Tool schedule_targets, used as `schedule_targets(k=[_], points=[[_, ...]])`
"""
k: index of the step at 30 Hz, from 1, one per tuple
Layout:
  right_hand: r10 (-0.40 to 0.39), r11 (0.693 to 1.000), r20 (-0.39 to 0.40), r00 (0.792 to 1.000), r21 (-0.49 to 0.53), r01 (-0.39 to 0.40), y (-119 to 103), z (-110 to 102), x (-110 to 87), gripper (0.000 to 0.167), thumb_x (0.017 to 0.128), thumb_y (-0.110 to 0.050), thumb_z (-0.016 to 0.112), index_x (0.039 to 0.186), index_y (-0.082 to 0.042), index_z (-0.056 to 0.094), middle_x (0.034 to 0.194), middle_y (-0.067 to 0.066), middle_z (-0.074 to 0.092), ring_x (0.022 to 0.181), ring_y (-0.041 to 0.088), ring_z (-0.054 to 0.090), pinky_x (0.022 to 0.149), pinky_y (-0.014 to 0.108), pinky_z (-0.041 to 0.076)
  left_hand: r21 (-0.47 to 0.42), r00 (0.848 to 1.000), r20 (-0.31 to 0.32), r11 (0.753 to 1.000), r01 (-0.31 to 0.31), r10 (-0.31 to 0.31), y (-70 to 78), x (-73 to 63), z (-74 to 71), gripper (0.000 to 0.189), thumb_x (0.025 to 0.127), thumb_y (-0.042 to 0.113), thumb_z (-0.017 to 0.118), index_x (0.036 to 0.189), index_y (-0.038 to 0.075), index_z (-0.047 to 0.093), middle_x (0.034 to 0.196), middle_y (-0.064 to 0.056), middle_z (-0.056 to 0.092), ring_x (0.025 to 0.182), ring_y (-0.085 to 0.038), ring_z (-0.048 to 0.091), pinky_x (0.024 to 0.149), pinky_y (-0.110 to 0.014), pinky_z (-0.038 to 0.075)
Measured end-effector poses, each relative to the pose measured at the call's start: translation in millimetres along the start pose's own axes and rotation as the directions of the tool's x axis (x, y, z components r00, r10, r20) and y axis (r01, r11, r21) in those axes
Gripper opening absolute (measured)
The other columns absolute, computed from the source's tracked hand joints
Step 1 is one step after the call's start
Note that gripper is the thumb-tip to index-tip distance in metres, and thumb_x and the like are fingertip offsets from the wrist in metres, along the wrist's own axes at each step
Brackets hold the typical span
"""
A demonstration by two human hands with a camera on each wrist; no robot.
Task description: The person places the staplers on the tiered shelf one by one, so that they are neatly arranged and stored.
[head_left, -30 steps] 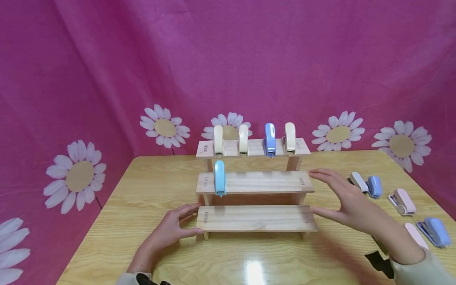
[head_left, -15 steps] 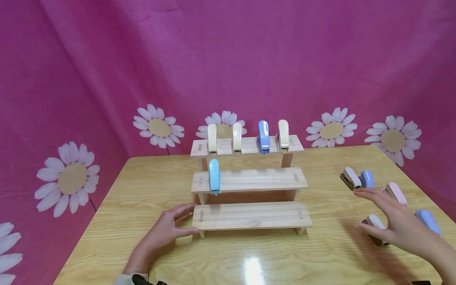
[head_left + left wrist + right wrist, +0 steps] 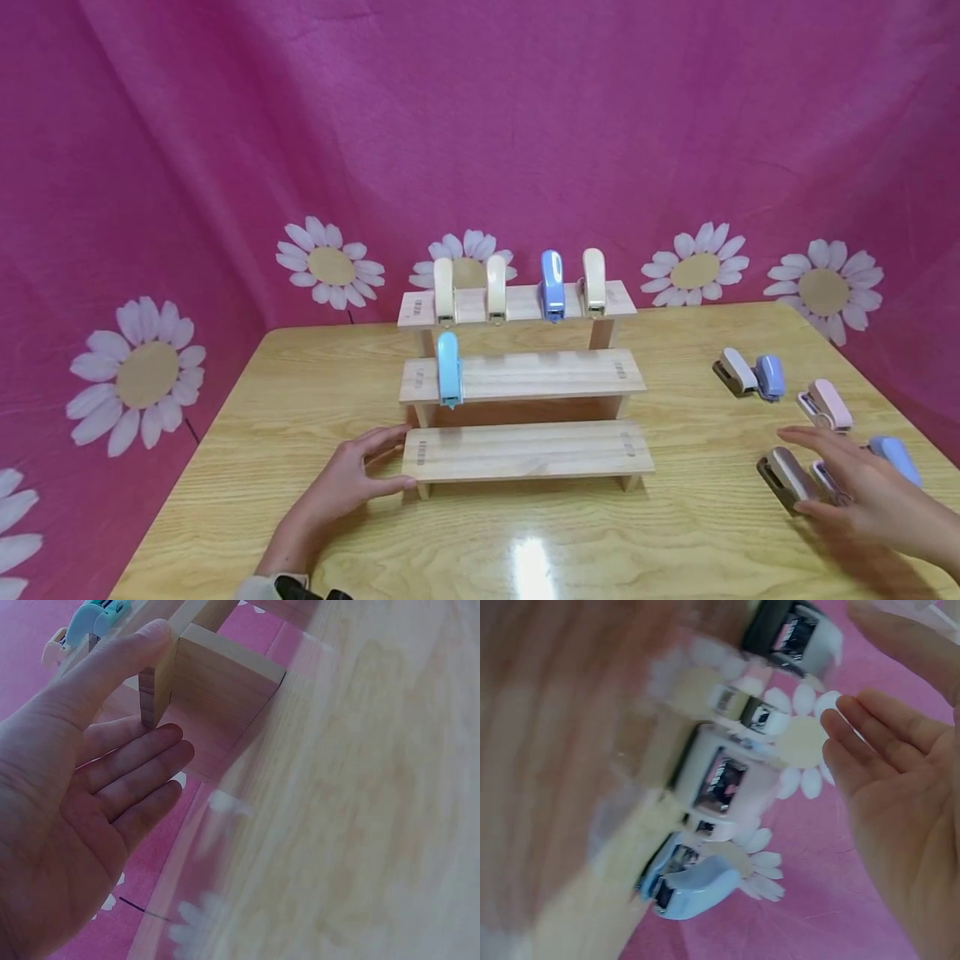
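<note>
Left hand: is resting with thumb and fingers apart at the left end of the bottom tier of the pale wooden three-tier stand (image 3: 525,450), the left hand (image 3: 341,483) having its thumb by the front corner.
Right hand: the right hand (image 3: 873,496) is hovering well to the right of the stand, thumb and fingers spread, holding nothing.
Nearest stapler: a pale-topped stapler with a dark base (image 3: 787,473) is lying on the wood-grain table (image 3: 675,550) just beside the right thumb; whether they are touching, I cannot tell.
Around the right hand: a partly hidden pink stapler (image 3: 825,479) is lying beneath the fingers, a light blue stapler (image 3: 896,457) just beyond the hand.
Farther back: another pink stapler, a white-topped stapler and a blue stapler are lying on the table.
Top tier: three cream staplers and one blue are standing in a row.
Middle tier: a turquoise stapler (image 3: 448,369) is standing near its left end.
</note>
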State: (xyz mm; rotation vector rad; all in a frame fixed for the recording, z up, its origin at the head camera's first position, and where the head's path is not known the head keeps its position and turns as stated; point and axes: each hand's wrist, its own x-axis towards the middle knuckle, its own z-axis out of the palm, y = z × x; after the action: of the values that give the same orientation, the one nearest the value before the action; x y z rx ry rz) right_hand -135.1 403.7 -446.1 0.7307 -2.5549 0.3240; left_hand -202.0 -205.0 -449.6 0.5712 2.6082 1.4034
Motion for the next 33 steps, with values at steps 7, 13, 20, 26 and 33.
schedule_targets(k=[7, 13, 20, 26, 33], points=[[0.032, 0.999, 0.043, 0.999, -0.015, -0.031, 6.2, 6.0, -7.5, 0.099, 0.042, -0.009, 0.094, 0.133, -0.011, 0.055, 0.127, -0.018, 0.052, 0.123, -0.030, 0.017, 0.093, -0.012, 0.018, -0.006, 1.000, 0.005, 1.000, 0.003, -0.003, -1.2, 0.3, -0.2, 0.074, 0.078, 0.030, 0.083, 0.140, 0.003, 0.052, 0.139, -0.016, 0.058, 0.131, -0.035, 0.054, 0.111, -0.047, 0.045], [0.065, 0.997, 0.062, 0.996, -0.038, -0.062, 6.7, 6.5, -6.0, 0.087, 0.043, -0.020, 0.095, 0.123, -0.013, 0.059, 0.107, 0.008, 0.064, 0.112, -0.029, 0.023, 0.082, -0.010, 0.025, -0.008, 1.000, 0.009, 1.000, 0.018, -0.018, 0.0, 0.1, -0.6, 0.074, 0.078, 0.030, 0.082, 0.140, 0.003, 0.051, 0.140, -0.016, 0.057, 0.131, -0.035, 0.053, 0.111, -0.048, 0.044], [0.077, 0.997, 0.025, 0.997, -0.029, -0.076, 7.3, 6.5, -1.0, 0.080, 0.039, -0.028, 0.096, 0.109, -0.010, 0.063, 0.099, 0.009, 0.067, 0.105, -0.025, 0.033, 0.077, -0.008, 0.028, -0.006, 1.000, 0.001, 1.000, 0.017, -0.017, 2.7, -0.1, -1.6, 0.074, 0.078, 0.029, 0.083, 0.140, 0.002, 0.052, 0.139, -0.016, 0.058, 0.131, -0.035, 0.053, 0.111, -0.048, 0.045], [0.085, 0.996, 0.003, 0.996, -0.029, -0.085, 4.1, 5.2, 0.9, 0.078, 0.037, -0.030, 0.097, 0.105, -0.011, 0.064, 0.095, 0.007, 0.067, 0.090, -0.015, 0.047, 0.071, -0.007, 0.032, 0.008, 1.000, 0.003, 1.000, 0.024, -0.024, 3.4, 0.0, -1.7, 0.074, 0.078, 0.030, 0.082, 0.140, 0.003, 0.052, 0.140, -0.016, 0.057, 0.131, -0.034, 0.053, 0.110, -0.048, 0.045], [0.127, 0.990, -0.050, 0.991, 0.063, -0.123, -9.4, 0.6, 11.3, 0.076, 0.045, -0.019, 0.097, 0.111, -0.009, 0.061, 0.081, -0.011, 0.051, 0.060, -0.010, 0.036, 0.050, 0.004, 0.025, 0.025, 1.000, 0.003, 1.000, 0.018, -0.018, 5.5, -0.9, -1.1, 0.072, 0.079, 0.030, 0.082, 0.140, 0.004, 0.053, 0.139, -0.016, 0.057, 0.131, -0.035, 0.054, 0.110, -0.048, 0.046]])
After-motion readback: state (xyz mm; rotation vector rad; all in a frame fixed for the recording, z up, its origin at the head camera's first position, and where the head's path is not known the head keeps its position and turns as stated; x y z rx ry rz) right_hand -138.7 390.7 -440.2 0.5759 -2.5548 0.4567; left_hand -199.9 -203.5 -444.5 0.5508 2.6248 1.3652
